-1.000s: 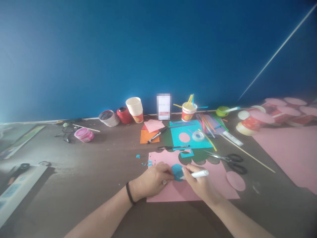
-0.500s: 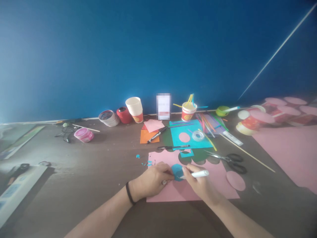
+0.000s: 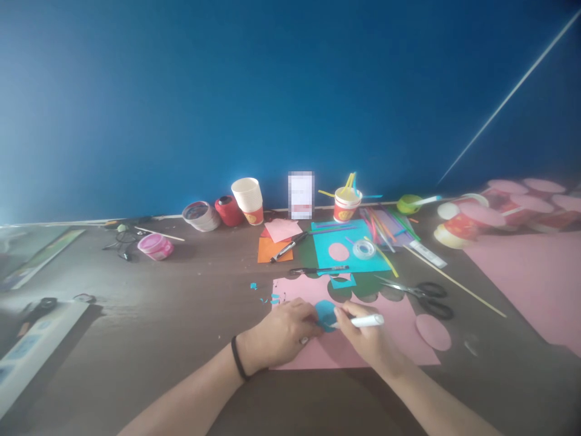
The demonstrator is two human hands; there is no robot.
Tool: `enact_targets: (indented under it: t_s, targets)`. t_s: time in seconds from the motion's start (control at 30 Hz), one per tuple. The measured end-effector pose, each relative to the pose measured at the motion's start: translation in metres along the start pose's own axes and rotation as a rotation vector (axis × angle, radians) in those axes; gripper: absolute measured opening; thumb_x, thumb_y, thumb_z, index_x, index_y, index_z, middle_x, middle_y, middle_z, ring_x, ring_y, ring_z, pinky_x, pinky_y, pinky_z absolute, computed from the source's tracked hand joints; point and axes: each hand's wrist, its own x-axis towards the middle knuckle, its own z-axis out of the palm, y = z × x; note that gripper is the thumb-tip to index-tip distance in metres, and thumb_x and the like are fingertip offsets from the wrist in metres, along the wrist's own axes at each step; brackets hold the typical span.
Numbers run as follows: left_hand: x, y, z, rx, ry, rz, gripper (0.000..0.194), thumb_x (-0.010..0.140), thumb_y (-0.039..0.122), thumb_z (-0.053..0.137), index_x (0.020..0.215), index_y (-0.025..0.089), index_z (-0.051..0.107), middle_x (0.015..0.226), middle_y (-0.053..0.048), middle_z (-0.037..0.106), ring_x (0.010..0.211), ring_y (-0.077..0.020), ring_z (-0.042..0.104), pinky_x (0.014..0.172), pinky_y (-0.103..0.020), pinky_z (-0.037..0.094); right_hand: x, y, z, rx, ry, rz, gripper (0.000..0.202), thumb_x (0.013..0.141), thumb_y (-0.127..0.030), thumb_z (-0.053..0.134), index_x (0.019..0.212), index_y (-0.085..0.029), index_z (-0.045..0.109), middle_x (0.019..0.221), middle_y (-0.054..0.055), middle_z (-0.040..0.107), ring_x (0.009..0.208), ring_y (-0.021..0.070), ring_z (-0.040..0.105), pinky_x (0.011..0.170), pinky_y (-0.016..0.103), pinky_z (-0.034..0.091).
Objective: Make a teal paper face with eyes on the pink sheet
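A small blue paper circle point(image 3: 325, 313) lies over a pink sheet point(image 3: 390, 339) whose far edge has scalloped cutouts. My left hand point(image 3: 288, 330) has its fingers closed at the circle's left edge. Pinched in my right hand point(image 3: 367, 333) is a white marker point(image 3: 368, 321), its tip at the circle's lower part. To the right, a pink paper circle point(image 3: 433, 332) rests at the sheet's edge. Blue scraps point(image 3: 275, 298) are scattered near the sheet's far left corner.
Black-handled scissors point(image 3: 424, 292) lie right of the sheet. Beyond it are a black pen point(image 3: 318, 270), a cyan sheet point(image 3: 327, 236) and a tape roll point(image 3: 364, 249). Stacked paper cups point(image 3: 248, 197) stand near the wall. A power strip point(image 3: 39, 345) lies at left.
My left hand has shifted slightly, its fingers more curled beside the blue circle. My right hand and the marker look nearly still. The whole view has moved a little.
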Motion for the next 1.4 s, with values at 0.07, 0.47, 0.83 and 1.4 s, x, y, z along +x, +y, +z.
enact_targets:
  t_s: [0.07,0.47,0.83,1.4]
  targets:
    - [0.0002,0.0007,-0.0004,0.016,-0.008,0.003,0.03,0.085,0.012,0.044,0.105,0.024,0.064,0.097,-0.006,0.057,0.087,-0.0194,0.05,0.075,-0.031,0.042,0.0006,0.0004,-0.0007,-0.01,0.004,-0.021,0.032,0.087,-0.032,0.043,0.057,-0.019,0.044,0.051,-0.003,0.041,0.05,0.0105,0.038,0.048,0.022,0.034]
    - [0.0003,-0.0005,0.0009,0.008,0.002,0.008,0.03,0.087,0.013,0.043,0.105,0.025,0.064,0.096,-0.006,0.057,0.086,-0.0186,0.05,0.078,-0.032,0.042,-0.0005,0.0022,-0.0014,0.019,-0.001,0.006,0.033,0.089,-0.036,0.042,0.061,-0.019,0.048,0.052,-0.002,0.047,0.051,0.0113,0.043,0.05,0.021,0.036]
    - [-0.0002,-0.0012,0.001,0.002,0.005,0.002,0.031,0.085,0.013,0.044,0.107,0.025,0.063,0.099,-0.006,0.057,0.088,-0.019,0.05,0.08,-0.032,0.042,0.0012,-0.0018,-0.005,0.043,-0.002,0.013,0.03,0.089,-0.034,0.043,0.064,-0.019,0.051,0.055,-0.001,0.051,0.054,0.0119,0.047,0.051,0.022,0.038]
    - [-0.0002,-0.0017,0.0015,-0.005,0.016,0.008,0.03,0.086,0.014,0.044,0.105,0.026,0.064,0.096,-0.006,0.057,0.087,-0.0181,0.051,0.078,-0.031,0.043,0.0012,0.0002,-0.0048,0.045,0.008,0.015,0.029,0.089,-0.035,0.043,0.066,-0.019,0.054,0.056,-0.001,0.055,0.054,0.0125,0.05,0.052,0.022,0.04]
